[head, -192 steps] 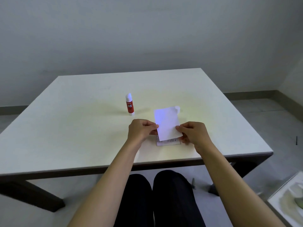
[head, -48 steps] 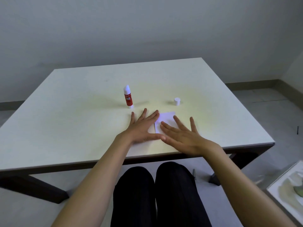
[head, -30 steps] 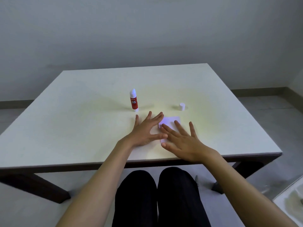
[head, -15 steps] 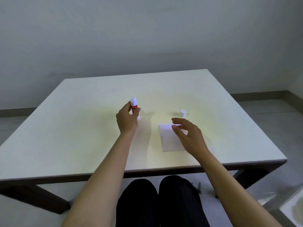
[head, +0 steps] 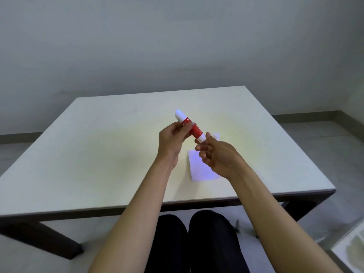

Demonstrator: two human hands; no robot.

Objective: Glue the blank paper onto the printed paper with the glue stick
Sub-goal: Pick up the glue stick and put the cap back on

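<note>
A red glue stick (head: 194, 130) with a white exposed tip is held tilted above the white table (head: 98, 154), tip pointing up and left. My left hand (head: 173, 142) grips its red body. The thumb and fingers of my right hand (head: 218, 156) pinch the white base at its lower right end. Flat on the table below my hands lies the blank paper (head: 199, 172), partly hidden by my right hand. It covers the printed paper, which I cannot see. The small white cap (head: 216, 135) stands on the table just behind my right thumb.
The table's front edge (head: 177, 203) runs just above my knees. A light tray-like object (head: 350, 251) lies on the floor at the lower right. A grey wall stands behind the table.
My left hand has lifted the glue stick off the table and tilted it. My right hand has left the paper and taken the stick's base. The paper stays flat.
</note>
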